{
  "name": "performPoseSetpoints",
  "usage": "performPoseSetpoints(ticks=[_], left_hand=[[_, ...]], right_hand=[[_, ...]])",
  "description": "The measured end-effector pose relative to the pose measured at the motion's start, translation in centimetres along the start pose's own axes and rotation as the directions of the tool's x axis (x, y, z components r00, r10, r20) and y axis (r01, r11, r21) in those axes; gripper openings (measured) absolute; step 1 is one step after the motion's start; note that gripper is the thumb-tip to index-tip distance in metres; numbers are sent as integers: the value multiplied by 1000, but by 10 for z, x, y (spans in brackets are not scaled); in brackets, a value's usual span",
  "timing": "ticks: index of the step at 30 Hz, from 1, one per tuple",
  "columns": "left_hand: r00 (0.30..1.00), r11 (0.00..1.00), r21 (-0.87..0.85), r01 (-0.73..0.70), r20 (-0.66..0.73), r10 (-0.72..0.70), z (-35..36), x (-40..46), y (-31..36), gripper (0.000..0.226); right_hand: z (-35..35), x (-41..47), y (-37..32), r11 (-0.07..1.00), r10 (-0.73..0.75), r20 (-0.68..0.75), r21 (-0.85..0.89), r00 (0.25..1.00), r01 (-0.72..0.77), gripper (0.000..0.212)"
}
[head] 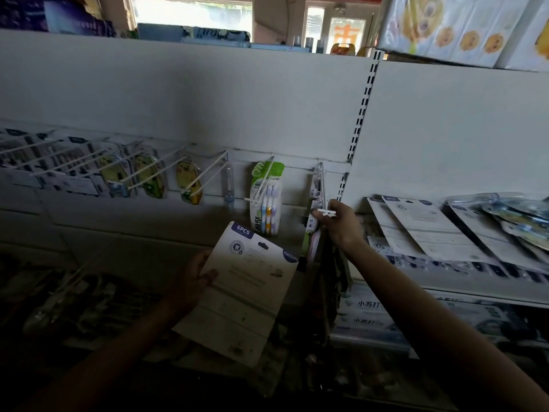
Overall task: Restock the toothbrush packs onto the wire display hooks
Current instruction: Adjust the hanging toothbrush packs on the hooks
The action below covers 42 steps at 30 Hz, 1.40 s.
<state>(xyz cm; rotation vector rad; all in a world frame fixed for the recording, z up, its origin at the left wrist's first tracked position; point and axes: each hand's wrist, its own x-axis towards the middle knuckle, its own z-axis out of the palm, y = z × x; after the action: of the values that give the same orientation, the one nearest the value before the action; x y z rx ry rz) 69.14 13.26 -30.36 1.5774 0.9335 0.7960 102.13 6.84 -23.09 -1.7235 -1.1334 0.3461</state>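
Left hand (194, 278) fingers clamp toothbrush pack (240, 292) edge; right hand (338, 224) fingers pinch hook (322, 188) tip.

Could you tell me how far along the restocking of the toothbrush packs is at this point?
Partly done: packs already hang on the left hooks and a green pack hangs mid-rail. In hand: the left hand holds a 6PCS pack, back side showing, not yet hung, while the right hand grips the tip of the rightmost hook. Left: more packs lie flat on the right shelf.
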Motion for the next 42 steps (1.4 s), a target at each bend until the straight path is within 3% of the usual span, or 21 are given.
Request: performPoseSetpoints(ticks=[5,10,12,15,20,24,27,30,35,42], left_hand=[[1000,1000,-17,25,-10,-25,4,10,3,30],[998,999,-11,46,-41,-46,8,22,3,26],[997,999,-27,46,-63,-47,8,26,0,25],[995,997,-41,63,-80,-66,13,29,1,29],[992,997,-26,78,-97,-80,14,33,1,29],[990,994,-85,64,-116,-74,15,36,3,30],[992,990,-113,78,-87,-88,12,36,3,45],[990,993,-97,64,-117,-75,14,40,-2,27],[988,991,-112,66,-128,-81,18,38,-2,37],[988,993,-90,76,-127,-87,19,37,2,35]], right_hand=[[4,43,26,991,1,20,-135,1000,2,3],[4,64,20,1000,6,38,4,999,-6,14],[5,74,21,1000,-6,31,-12,999,7,10],[6,92,26,997,8,12,-72,1000,-7,21],[7,118,31,994,25,10,-108,1000,-24,13],[8,128,31,993,57,-26,-98,998,-60,26],[11,132,31,994,94,-55,-54,994,-97,31],[11,130,29,994,83,-64,-60,994,-87,32],[11,131,34,994,107,-60,-29,992,-109,25],[12,124,39,986,150,-85,-61,985,-156,41]])
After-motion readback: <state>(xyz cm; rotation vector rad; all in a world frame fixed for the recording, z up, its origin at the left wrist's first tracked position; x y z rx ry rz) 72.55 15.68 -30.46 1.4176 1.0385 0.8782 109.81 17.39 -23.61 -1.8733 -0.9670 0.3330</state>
